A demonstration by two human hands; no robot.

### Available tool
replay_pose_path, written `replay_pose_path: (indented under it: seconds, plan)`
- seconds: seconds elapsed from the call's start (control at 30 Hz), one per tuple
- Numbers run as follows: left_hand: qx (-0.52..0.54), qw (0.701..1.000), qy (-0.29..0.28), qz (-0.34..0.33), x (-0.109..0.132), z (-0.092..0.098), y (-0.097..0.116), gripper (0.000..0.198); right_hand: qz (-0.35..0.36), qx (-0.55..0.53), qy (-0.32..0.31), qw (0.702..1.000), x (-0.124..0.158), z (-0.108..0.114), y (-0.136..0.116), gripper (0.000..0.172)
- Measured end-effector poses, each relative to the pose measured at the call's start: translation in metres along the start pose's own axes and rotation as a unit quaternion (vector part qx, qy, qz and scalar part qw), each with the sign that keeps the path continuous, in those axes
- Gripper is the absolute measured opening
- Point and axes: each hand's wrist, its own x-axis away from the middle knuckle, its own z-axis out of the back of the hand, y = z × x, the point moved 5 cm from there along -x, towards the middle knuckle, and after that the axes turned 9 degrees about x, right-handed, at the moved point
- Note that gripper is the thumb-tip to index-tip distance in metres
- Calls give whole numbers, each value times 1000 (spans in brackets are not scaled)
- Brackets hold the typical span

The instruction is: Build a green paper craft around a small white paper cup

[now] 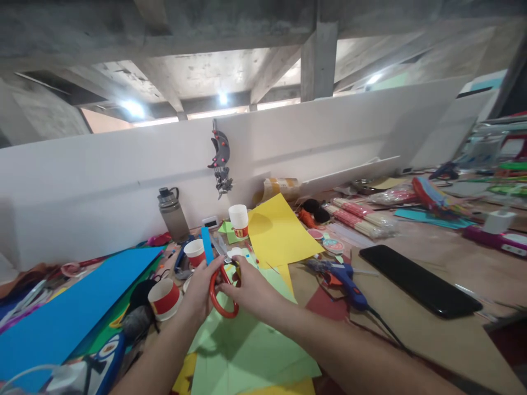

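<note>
My left hand [200, 289] is closed, pinching an upright strip of blue paper [207, 246]. Close beside it, my right hand [253, 285] grips a pair of scissors [213, 295] with red handles. Their blades point away from me, just right of the strip, and my fingers partly cover the handles. Beneath both hands lie sheets of light green paper [251, 351]. To the left of my left hand are a tipped red-and-white paper cup [164, 299] and another paper cup [194, 252]. A third cup [239, 220] stands farther back.
A large blue sheet [82, 307] covers the left side, with a grey bottle [173, 214] behind it. Yellow paper [282, 233] lies ahead. On the right are a blue glue gun [349, 286] with its cord, a black phone [418, 280] and packs of sticks [358, 216]. A white panel stands behind.
</note>
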Motion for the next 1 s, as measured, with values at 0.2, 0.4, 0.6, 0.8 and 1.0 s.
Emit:
replay_pose_path:
  seconds: [0.2,0.4,0.6,0.8,1.0]
  plan:
    - [33,997,-31,70,-12,11,-7,22,26,171,-34,984,11,17,-26,62]
    - [104,990,-60,75,-12,5,-9,20,115,266,-9,957,14,60,-56,29]
    - [142,989,-33,39,-12,8,1,24,83,227,94,966,-16,148,-13,27]
    - [148,988,-30,24,-13,8,9,16,-80,396,118,907,-44,224,89,4]
    - [139,989,-35,32,-12,6,11,18,-148,432,66,887,-51,225,138,16]
